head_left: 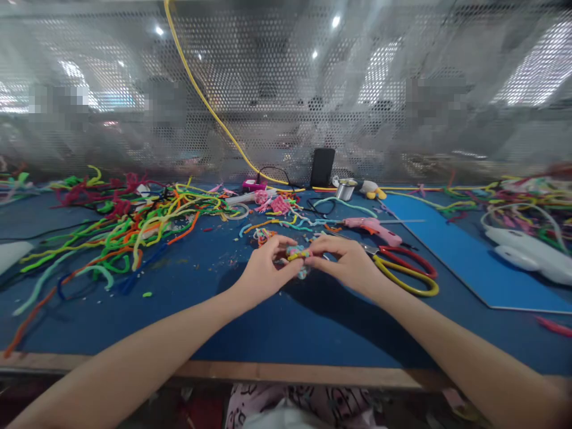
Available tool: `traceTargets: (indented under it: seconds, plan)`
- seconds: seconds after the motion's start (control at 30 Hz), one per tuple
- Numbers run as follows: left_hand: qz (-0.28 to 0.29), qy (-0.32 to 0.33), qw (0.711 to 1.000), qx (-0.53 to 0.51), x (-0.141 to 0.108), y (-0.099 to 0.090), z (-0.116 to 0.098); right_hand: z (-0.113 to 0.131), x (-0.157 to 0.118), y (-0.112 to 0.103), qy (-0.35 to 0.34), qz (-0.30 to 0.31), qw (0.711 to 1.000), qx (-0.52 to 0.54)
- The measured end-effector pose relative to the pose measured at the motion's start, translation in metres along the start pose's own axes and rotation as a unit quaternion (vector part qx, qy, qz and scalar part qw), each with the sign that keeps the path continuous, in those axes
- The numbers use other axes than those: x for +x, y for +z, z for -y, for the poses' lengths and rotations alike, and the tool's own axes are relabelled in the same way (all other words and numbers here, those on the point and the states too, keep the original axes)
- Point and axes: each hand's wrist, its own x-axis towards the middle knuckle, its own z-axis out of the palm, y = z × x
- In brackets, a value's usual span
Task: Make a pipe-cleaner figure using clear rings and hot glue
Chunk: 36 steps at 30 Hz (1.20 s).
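Note:
My left hand (264, 268) and my right hand (349, 262) meet above the middle of the blue table (277, 325). Between their fingertips they pinch a small pipe-cleaner piece (298, 255) with yellow, light blue and pink parts; much of it is hidden by the fingers. Both forearms reach in from the near edge. Red and yellow scissors (404, 268) lie just right of my right hand, and a pink glue gun (373, 227) lies behind it.
A big heap of coloured pipe cleaners (129, 223) covers the left of the table. More lie at the far right beside white glue guns (529, 253). A lighter blue sheet (451, 244), a black box (322, 167), a small metal tin (345, 189), a yellow cable (210, 107) and a perforated metal wall stand behind.

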Motion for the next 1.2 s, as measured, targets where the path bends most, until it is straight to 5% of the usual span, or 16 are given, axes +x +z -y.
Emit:
traceTargets:
  seconds: [0.17,0.6,1.2]
  plan:
    - [0.053,0.023,0.998,-0.016,-0.003,-0.002,-0.002,-0.005,-0.007,-0.002,-0.021,-0.035,0.999,0.009]
    - [0.032,0.098,0.990,0.098,-0.006,-0.004,-0.008,-0.004,-0.008,-0.005,-0.050,-0.012,0.998,0.025]
    - [0.100,0.059,0.992,0.055,0.000,-0.012,-0.007,0.010,-0.014,0.007,-0.036,-0.031,0.998,0.046]
